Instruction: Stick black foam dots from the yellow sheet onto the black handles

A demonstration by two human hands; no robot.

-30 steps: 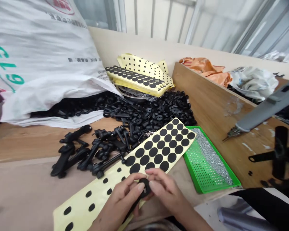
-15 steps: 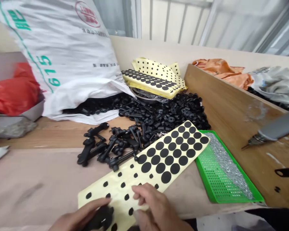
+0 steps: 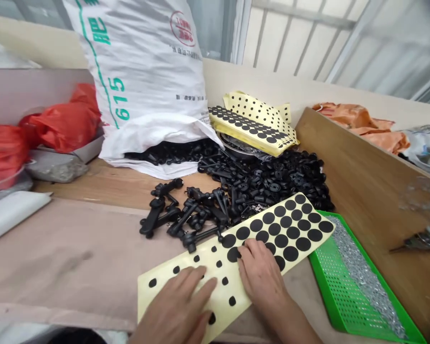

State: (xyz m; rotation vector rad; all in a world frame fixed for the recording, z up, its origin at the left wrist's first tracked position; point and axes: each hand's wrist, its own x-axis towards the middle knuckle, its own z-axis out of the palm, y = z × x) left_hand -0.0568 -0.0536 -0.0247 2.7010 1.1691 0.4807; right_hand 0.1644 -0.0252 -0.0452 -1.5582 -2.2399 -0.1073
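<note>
A pale yellow backing sheet (image 3: 218, 289) lies slantwise on the table, with round black stickers (image 3: 293, 232) at its far end and small black dots where the backing is bare. Spread over the near left part of the sheet is my left hand (image 3: 177, 303), fingers apart, with nothing visible in it. My right hand (image 3: 263, 272) rests on the sheet, fingers bent together, its fingertips on the edge of a black round sticker (image 3: 232, 254). The right thumb is hidden. Beyond the sheet lie several black plastic crank-like arms (image 3: 186, 215).
A white woven sack (image 3: 154, 71) spills black parts (image 3: 272, 177) onto the table. More sticker sheets (image 3: 251, 126) lie behind them. At right are a green basket (image 3: 326, 286) of small metallic pieces, a wooden partition (image 3: 361, 177) and a tool tip (image 3: 415, 241). Red bags (image 3: 71, 119) sit left.
The view has swung left. My left hand, earlier around a dark round part, now lies spread on the sheet, that part out of sight. My right hand has moved up to the large stickers.
</note>
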